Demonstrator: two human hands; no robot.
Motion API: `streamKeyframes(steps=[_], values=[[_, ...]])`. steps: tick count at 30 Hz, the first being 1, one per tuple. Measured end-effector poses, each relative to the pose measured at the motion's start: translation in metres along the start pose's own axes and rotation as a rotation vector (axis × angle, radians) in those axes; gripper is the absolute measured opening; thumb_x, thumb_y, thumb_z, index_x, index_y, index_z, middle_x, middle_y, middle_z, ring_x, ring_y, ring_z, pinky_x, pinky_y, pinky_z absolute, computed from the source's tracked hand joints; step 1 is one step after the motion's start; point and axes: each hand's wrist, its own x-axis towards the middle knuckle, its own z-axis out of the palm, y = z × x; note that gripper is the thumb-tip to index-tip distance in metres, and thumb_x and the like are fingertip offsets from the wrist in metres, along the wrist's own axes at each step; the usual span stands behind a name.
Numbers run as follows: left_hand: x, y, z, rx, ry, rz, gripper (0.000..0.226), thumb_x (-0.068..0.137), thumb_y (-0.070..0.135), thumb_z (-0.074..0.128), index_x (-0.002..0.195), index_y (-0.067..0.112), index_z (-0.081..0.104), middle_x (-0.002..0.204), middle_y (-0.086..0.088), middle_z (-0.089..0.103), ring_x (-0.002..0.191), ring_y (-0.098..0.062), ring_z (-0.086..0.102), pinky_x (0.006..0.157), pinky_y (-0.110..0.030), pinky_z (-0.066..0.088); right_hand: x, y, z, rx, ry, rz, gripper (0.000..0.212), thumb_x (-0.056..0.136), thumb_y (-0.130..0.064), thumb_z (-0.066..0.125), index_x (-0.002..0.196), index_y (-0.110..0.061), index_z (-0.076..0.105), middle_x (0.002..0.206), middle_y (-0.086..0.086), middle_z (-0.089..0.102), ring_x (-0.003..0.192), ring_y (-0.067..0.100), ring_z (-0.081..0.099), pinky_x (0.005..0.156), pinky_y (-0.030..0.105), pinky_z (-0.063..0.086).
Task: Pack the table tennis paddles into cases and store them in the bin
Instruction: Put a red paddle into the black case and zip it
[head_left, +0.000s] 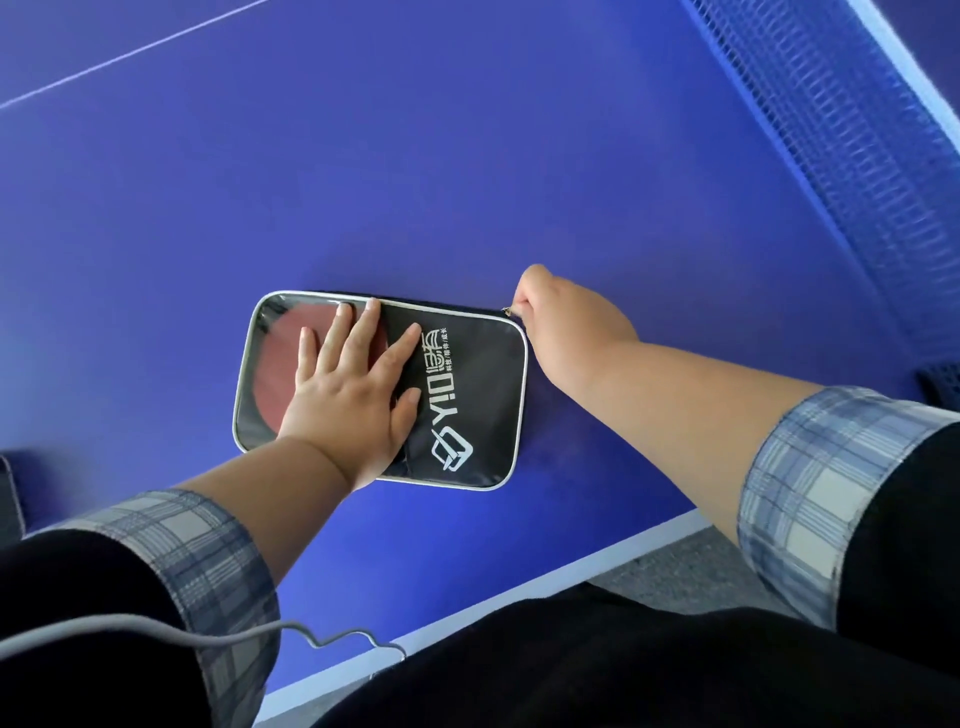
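Case (470, 410) shows red paddle (274, 366) half hidden under spread left hand (345, 402); right hand (563, 322) pinches tiny zipper pull (507, 310).

SURFACE: blue table-tennis table (467, 156), matte, evenly lit | MARKINGS: white edge line (597, 558), thin centre line (130, 52) | NET: blue mesh (857, 156), upper right | FLOOR: grey carpet (675, 566) beside the table edge

A table tennis room: blue playing desk (467, 156) with white lines, blue net (857, 171), grey carpet floor (675, 566).
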Motion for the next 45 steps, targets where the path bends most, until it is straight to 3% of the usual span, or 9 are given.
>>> streamKeyframes(steps=[17, 21, 25, 28, 30, 34, 40, 43, 45], values=[[0.001, -0.003, 0.000, -0.091, 0.013, -0.029, 0.062, 0.091, 0.058, 0.031, 0.150, 0.040, 0.023, 0.164, -0.002, 0.016, 0.151, -0.028, 0.007, 0.120, -0.057, 0.007, 0.052, -0.068, 0.005, -0.172, -0.070, -0.197, 0.013, 0.102, -0.025, 0.046, 0.090, -0.023, 0.050, 0.082, -0.004, 0.055, 0.076, 0.028, 0.053, 0.048, 0.033, 0.027], [0.006, -0.003, -0.007, -0.279, 0.047, -0.126, 0.066, 0.086, 0.061, 0.040, 0.146, 0.035, 0.033, 0.159, 0.007, 0.025, 0.146, -0.019, 0.015, 0.120, -0.046, 0.011, 0.025, -0.072, 0.009, 0.111, 0.055, 0.032, 0.032, 0.104, -0.026, 0.048, 0.136, -0.024, 0.050, 0.122, -0.003, 0.066, 0.108, 0.025, 0.061, 0.087, 0.041, 0.047], [0.047, -0.030, -0.028, -0.209, 0.039, -0.106, 0.067, 0.078, 0.075, 0.046, 0.135, 0.041, 0.044, 0.147, 0.005, 0.034, 0.133, -0.026, 0.029, 0.110, -0.047, 0.026, -0.010, -0.098, 0.026, 0.149, 0.243, 0.234, 0.064, 0.101, -0.028, 0.054, 0.157, -0.017, 0.026, 0.158, 0.004, 0.038, 0.145, 0.023, 0.035, 0.121, 0.053, 0.020], [0.081, -0.059, -0.041, -0.018, -0.102, 0.028, 0.062, 0.080, 0.082, 0.030, 0.108, 0.034, 0.058, 0.111, 0.004, 0.056, 0.114, -0.025, 0.048, 0.093, -0.043, 0.035, -0.033, -0.119, 0.050, 0.086, 0.174, 0.260, 0.073, 0.100, -0.037, 0.052, 0.160, -0.020, 0.014, 0.169, 0.004, 0.011, 0.155, 0.023, 0.007, 0.124, 0.053, 0.003], [0.084, -0.065, -0.039, -0.032, -0.184, 0.036, 0.059, 0.082, 0.081, 0.027, 0.092, 0.029, 0.052, 0.091, 0.006, 0.049, 0.098, -0.025, 0.051, 0.075, -0.040, 0.040, -0.038, -0.127, 0.065, 0.010, 0.140, 0.236, 0.077, 0.099, -0.044, 0.049, 0.161, -0.021, 0.010, 0.170, 0.004, 0.002, 0.156, 0.023, -0.001, 0.125, 0.053, 0.001], [0.071, -0.048, -0.030, -0.140, -0.179, -0.102, 0.059, 0.084, 0.080, 0.027, 0.088, 0.025, 0.049, 0.088, 0.004, 0.049, 0.089, -0.021, 0.046, 0.060, -0.038, 0.040, -0.031, -0.124, 0.074, -0.067, 0.145, 0.237, 0.074, 0.098, -0.052, 0.042, 0.160, -0.021, 0.016, 0.170, 0.006, 0.001, 0.156, 0.024, -0.005, 0.123, 0.056, 0.000], [0.061, -0.019, -0.022, -0.324, -0.287, -0.205, 0.060, 0.087, 0.075, 0.033, 0.106, 0.020, 0.047, 0.099, 0.002, 0.054, 0.082, -0.023, 0.062, 0.056, -0.035, 0.044, -0.030, -0.118, 0.081, -0.205, 0.177, 0.184, 0.072, 0.096, -0.050, 0.024, 0.160, -0.015, 0.019, 0.169, 0.008, 0.011, 0.156, 0.025, 0.002, 0.124, 0.057, 0.002], [0.073, -0.029, -0.026, -0.481, -0.290, -0.088, 0.049, 0.094, 0.064, 0.033, 0.105, 0.019, 0.048, 0.091, -0.001, 0.061, 0.079, -0.026, 0.064, 0.066, -0.041, 0.053, -0.036, -0.111, 0.085, -0.313, 0.184, 0.160, 0.081, 0.096, -0.054, 0.021, 0.160, -0.006, 0.006, 0.169, 0.013, 0.010, 0.157, 0.026, 0.004, 0.125, 0.055, 0.004], [0.088, -0.036, -0.030, -0.431, -0.270, 0.070, 0.034, 0.101, 0.047, 0.036, 0.119, 0.023, 0.053, 0.108, 0.000, 0.062, 0.093, -0.024, 0.062, 0.078, -0.043, 0.054, -0.036, -0.110, 0.087, -0.324, 0.194, 0.171, 0.086, 0.096, -0.058, 0.022, 0.159, -0.003, 0.002, 0.169, 0.014, 0.009, 0.156, 0.027, 0.004, 0.125, 0.054, 0.005]])
